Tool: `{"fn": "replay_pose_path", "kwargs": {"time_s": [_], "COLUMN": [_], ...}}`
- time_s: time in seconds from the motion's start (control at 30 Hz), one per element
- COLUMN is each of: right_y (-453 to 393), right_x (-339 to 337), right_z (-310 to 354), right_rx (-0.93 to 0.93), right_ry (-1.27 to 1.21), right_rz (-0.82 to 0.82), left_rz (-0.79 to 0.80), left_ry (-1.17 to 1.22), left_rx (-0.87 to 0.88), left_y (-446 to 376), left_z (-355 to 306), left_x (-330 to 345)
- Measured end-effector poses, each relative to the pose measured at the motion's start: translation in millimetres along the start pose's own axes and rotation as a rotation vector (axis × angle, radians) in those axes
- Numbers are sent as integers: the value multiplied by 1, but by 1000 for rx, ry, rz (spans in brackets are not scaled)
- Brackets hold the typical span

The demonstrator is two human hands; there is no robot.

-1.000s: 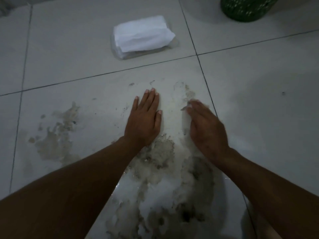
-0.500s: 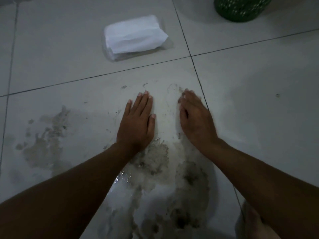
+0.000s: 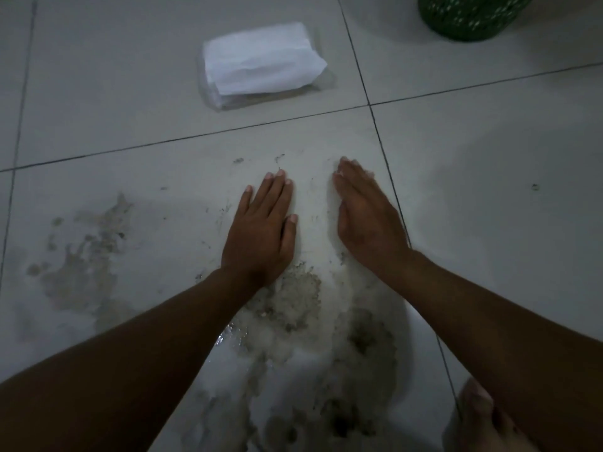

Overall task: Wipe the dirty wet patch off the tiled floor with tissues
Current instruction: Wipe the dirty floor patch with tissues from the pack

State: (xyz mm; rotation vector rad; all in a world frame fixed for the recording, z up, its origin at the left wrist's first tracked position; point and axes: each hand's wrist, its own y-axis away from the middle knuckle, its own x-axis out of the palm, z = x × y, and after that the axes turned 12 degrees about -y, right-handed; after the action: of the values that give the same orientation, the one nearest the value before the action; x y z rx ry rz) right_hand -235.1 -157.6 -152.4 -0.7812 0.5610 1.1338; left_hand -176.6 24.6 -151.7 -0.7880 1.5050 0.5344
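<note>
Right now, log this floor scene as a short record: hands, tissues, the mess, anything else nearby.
left hand: flat on the tile, palm down, fingers together
right hand: on the tile, tilted onto its outer edge
tissue between the hands: white layer on the floor, soiled toward the wrists
tissue pack: beyond the hands, on the next tile
dirty wet patch: brownish stain left of the left arm
green basket: top right, partly cut off

Dim light — pale floor tiles
</note>
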Motion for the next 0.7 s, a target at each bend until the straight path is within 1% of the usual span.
{"fn": "replay_pose_path", "kwargs": {"time_s": [0.07,0.1,0.13,0.23,0.27,0.3,0.33,0.4,0.47,0.5,0.57,0.63,0.7], "right_y": [-12,-14,-13,8,16,23,27,33,38,41,49,51,42], "right_x": [8,11,11,1,-4,-8,-10,-10,-5,-3,-2,-3,0], "right_z": [7,11,14,18,17,13,11,12,21,27,33,31,26], "right_rx": [92,98,73,-116,-156,-155,-115,23,110,87,-49,-132,-61], "right_ry": [0,-10,-26,-82,-92,-95,-88,-70,-66,-78,-100,-97,-69], "right_rz": [-21,-13,10,138,158,155,121,25,-5,20,97,107,40], "left_rz": [-14,-31,-49,-88,-87,-77,-58,-18,-1,2,6,9,4], "left_ry": [15,26,35,23,12,3,-3,-17,-28,-32,-37,-25,-12], "left_rx": [0,5,12,15,1,-16,-30,-39,-38,-39,-43,-44,-43], "left_y": [0,-1,-1,-3,-3,-4,-4,-2,0,0,1,0,0], "left_z": [1,2,2,8,10,12,14,17,17,17,17,17,18], "left_x": [0,-1,-1,-2,-2,-2,-2,-2,0,0,1,1,0]}}
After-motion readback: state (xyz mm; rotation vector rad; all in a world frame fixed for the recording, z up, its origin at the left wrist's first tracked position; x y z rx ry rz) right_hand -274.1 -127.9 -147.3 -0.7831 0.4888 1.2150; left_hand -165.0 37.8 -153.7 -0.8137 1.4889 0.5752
